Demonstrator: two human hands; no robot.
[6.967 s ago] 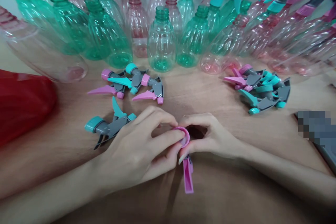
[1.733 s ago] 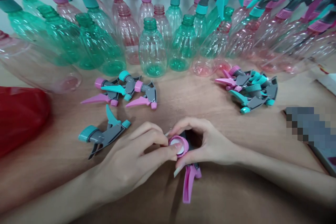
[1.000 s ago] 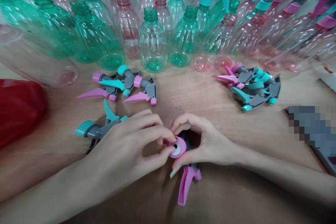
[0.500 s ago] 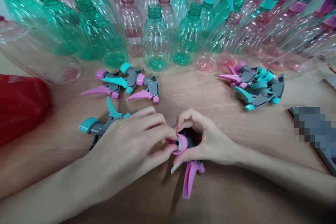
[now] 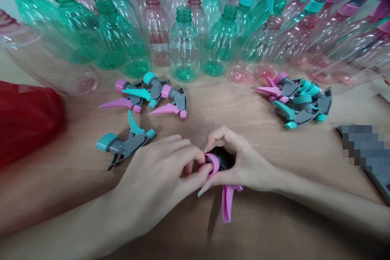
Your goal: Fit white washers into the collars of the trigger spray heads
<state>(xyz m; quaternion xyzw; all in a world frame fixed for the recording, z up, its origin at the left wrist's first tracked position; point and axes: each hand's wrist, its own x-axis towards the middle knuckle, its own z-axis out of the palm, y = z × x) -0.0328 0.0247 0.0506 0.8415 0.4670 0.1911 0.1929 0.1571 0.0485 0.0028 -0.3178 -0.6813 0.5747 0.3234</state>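
Note:
My right hand (image 5: 240,162) is wrapped round a grey and pink trigger spray head (image 5: 228,201), its pink collar turned to the left and its trigger hanging down. Thumb and fingers of my left hand (image 5: 170,170) pinch at the mouth of that pink collar, partly inside it; whether they hold a small part there is hidden. Just beyond my left hand lies a teal and grey spray head (image 5: 128,144) on the table. Farther back rest two pink-collared spray heads and a teal one (image 5: 155,89), side by side.
Green bottles (image 5: 185,48) and pink bottles (image 5: 157,32) stand in rows at the back, several with spray heads on. A pile of spray heads (image 5: 301,101) lies at right, near a dark flat device (image 5: 365,150). A red bag (image 5: 27,122) sits at left.
My left fingers have pushed deeper into the pink collar, covering its white inside. The held spray head has turned slightly, its trigger shifting right. The view has shifted a little.

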